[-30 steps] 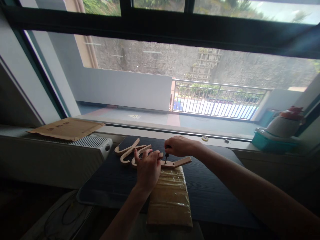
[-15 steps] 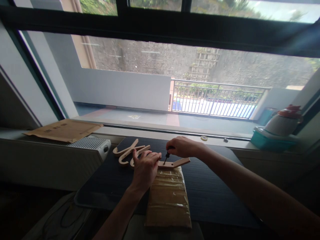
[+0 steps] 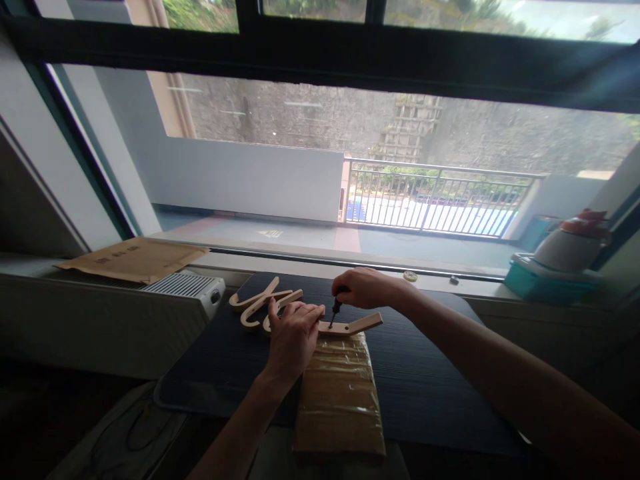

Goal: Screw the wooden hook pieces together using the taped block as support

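Observation:
A curved wooden piece lies on the dark table top, and my left hand presses on its left end with fingers bent over it. My right hand is closed round a small dark-handled screwdriver, whose tip stands on the wooden piece. Two more curved wooden pieces lie crossed just left of my left hand.
A brown taped package lies at the table's near edge below the hands. A white radiator with flat cardboard on it stands at the left. A teal box with a white pot sits on the sill at right.
The screwdriver has tilted slightly while its tip stays on the wooden piece. My right hand has risen a little. My left hand stays pressed on the wood.

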Demonstrator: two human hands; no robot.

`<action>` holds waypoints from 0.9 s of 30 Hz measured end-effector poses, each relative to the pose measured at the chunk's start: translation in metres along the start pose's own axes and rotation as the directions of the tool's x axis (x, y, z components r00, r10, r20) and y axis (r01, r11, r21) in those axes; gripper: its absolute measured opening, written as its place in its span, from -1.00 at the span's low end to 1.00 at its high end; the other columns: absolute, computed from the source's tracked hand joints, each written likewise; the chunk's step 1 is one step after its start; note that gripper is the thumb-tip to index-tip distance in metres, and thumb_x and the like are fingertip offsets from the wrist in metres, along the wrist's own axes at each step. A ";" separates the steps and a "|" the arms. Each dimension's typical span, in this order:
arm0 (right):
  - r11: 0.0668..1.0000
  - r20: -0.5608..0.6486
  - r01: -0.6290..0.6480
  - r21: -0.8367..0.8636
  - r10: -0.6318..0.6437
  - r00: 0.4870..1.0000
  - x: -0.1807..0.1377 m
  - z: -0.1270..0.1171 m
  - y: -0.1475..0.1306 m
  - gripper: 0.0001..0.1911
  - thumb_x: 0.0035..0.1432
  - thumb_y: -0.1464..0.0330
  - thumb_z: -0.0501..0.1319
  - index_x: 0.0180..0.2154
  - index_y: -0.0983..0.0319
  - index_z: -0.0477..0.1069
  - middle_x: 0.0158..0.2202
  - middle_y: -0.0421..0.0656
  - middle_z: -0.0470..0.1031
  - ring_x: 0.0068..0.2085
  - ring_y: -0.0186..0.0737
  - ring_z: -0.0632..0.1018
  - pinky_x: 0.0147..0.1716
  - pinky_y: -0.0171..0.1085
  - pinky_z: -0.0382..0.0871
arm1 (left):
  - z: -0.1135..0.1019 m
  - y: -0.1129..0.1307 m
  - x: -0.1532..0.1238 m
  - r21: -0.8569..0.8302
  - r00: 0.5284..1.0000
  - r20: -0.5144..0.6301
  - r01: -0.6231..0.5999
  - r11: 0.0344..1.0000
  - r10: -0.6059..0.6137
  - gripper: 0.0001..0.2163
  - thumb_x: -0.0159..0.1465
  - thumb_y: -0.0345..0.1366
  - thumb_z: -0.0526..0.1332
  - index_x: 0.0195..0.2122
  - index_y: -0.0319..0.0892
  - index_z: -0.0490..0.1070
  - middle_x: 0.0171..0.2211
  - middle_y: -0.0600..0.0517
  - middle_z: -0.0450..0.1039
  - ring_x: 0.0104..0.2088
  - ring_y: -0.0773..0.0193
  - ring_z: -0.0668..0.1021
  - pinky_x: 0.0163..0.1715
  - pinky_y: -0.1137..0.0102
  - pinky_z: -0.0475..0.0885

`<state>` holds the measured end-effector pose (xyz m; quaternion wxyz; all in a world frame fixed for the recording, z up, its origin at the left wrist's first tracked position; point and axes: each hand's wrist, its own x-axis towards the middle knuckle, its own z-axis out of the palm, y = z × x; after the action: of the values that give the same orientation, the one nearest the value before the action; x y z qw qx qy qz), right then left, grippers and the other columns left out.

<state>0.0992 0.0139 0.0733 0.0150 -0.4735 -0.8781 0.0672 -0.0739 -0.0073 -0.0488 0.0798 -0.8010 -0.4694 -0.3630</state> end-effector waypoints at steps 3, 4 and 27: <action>1.000 -0.006 -0.006 0.016 0.006 1.000 0.001 0.003 0.002 -0.75 0.11 0.37 0.11 -0.20 0.23 0.50 -0.28 -0.14 0.54 -0.36 -0.32 0.44 -0.42 -0.36 0.19 | 0.001 -0.001 0.000 -0.010 1.000 0.003 -0.001 1.000 0.001 -0.72 0.17 -0.46 0.17 -0.14 0.03 0.44 -0.19 0.10 0.54 -0.13 0.18 0.48 0.18 -0.09 -0.22; 1.000 -0.013 -0.007 0.019 0.007 1.000 0.002 0.005 0.003 -0.75 0.12 0.38 0.10 -0.20 0.24 0.49 -0.27 -0.13 0.54 -0.36 -0.32 0.44 -0.41 -0.36 0.20 | 0.002 -0.001 0.000 -0.014 1.000 0.003 -0.003 1.000 0.003 -0.72 0.17 -0.46 0.17 -0.14 0.03 0.44 -0.19 0.10 0.54 -0.13 0.18 0.49 0.19 -0.09 -0.21; 1.000 -0.011 0.026 -0.009 -0.026 1.000 0.001 0.007 0.000 -0.73 0.14 0.40 0.08 -0.16 0.23 0.49 -0.23 -0.11 0.55 -0.27 -0.25 0.48 -0.32 -0.32 0.23 | 0.003 -0.002 -0.001 -0.011 0.999 -0.007 -0.038 0.999 0.038 -0.73 0.19 -0.47 0.12 -0.15 -0.04 0.46 -0.20 0.07 0.53 -0.15 0.16 0.48 0.19 0.03 0.01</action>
<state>0.0985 0.0137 0.0658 0.0190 -0.4626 -0.8843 0.0606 -0.0742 -0.0048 -0.0523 0.0841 -0.8090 -0.4518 -0.3666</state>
